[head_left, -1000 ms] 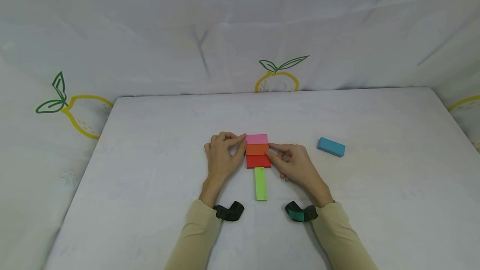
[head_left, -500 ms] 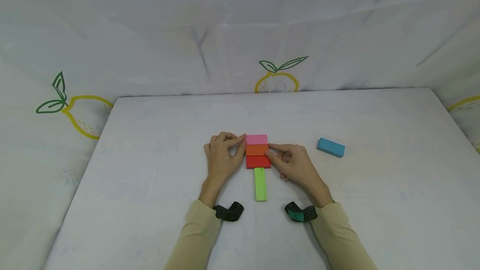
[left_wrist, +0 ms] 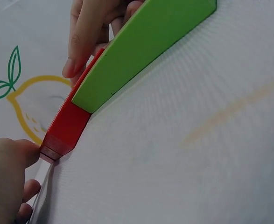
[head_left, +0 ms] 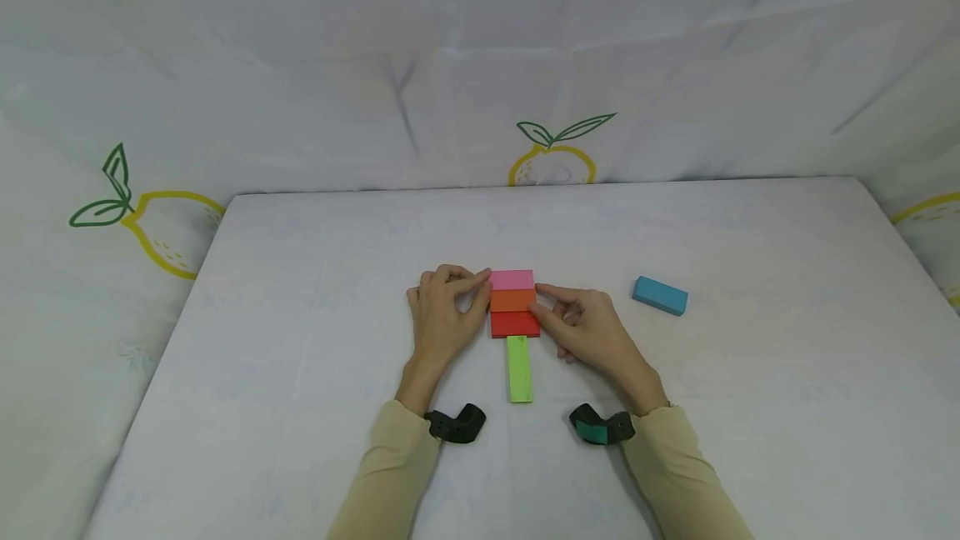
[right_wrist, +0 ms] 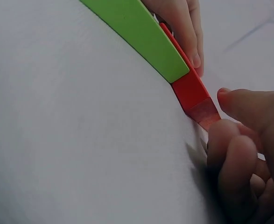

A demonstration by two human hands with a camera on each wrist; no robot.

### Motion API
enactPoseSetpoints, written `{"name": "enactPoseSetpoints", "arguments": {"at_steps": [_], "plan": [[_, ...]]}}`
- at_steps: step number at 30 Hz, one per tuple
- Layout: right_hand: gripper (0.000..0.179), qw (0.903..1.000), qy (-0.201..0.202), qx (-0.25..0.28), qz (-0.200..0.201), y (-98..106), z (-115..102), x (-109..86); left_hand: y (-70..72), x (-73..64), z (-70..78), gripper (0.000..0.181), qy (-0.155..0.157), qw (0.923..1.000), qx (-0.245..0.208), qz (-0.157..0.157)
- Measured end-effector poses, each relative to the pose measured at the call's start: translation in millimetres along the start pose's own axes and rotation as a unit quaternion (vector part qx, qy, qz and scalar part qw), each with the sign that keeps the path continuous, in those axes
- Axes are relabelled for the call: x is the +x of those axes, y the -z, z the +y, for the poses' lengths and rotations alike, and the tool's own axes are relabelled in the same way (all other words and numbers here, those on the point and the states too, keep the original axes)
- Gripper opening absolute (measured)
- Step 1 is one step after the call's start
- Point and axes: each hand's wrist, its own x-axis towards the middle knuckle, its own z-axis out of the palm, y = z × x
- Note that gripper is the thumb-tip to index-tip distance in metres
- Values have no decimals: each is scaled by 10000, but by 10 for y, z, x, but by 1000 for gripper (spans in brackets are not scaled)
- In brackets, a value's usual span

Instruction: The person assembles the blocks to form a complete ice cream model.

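Note:
Three blocks lie side by side on the white table: a pink block (head_left: 512, 280) farthest, an orange block (head_left: 513, 301) in the middle, and a red block (head_left: 515, 324) nearest. A light green block (head_left: 519, 369) extends from the red one's near side toward the person, forming a T-like shape. Thumb and index finger of my left hand (head_left: 447, 307) touch the left ends of the pink and orange blocks. On the opposite side, my right hand (head_left: 588, 325) has its index fingertip and thumb against the right ends, its other fingers bent underneath. Both wrist views show the red block (left_wrist: 69, 121) meeting the green block (right_wrist: 141, 35).
A blue block (head_left: 660, 296) lies apart, to the right of the right hand. Black wrist devices (head_left: 459, 423) sit by both sleeves. Behind the table (head_left: 300, 240) hangs a white cloth (head_left: 300, 65) printed with lemons.

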Motion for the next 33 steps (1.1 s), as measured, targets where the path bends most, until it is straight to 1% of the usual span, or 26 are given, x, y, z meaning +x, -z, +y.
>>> {"name": "enactPoseSetpoints", "arguments": {"at_steps": [4, 7, 11, 15, 18, 21, 25, 33], "plan": [[50, 9998, -70, -174, -69, 52, -32, -11, -2, 0, -7, 25, 32, 10000, 27, -37], [44, 9994, -74, -349, -41, 132, -63, -26, -5, 3, -13, 26, 17, 10000, 36, -33], [32, 9976, 164, -643, 195, 292, -100, -51, -2, 10, -13, 28, -9, 10000, 15, -34], [27, 9938, 375, -933, 478, 494, -113, -100, 4, 15, -10, 29, -7, 10000, 26, -70], [25, 9887, 540, -1141, 812, 645, -93, -156, 4, 17, -12, 29, 4, 9999, 10, -115], [23, 9831, 667, -1238, 1173, 778, -40, -217, 6, 17, -14, 28, 11, 9999, -16, -140], [24, 9788, 683, -1303, 1422, 921, 57, -292, 9, 11, -16, 27, 25, 9999, -19, -169], [26, 9723, 674, -1520, 1642, 1094, 200, -375, 1, 8, -29, 27, 59, 9998, -25, -213]]}}
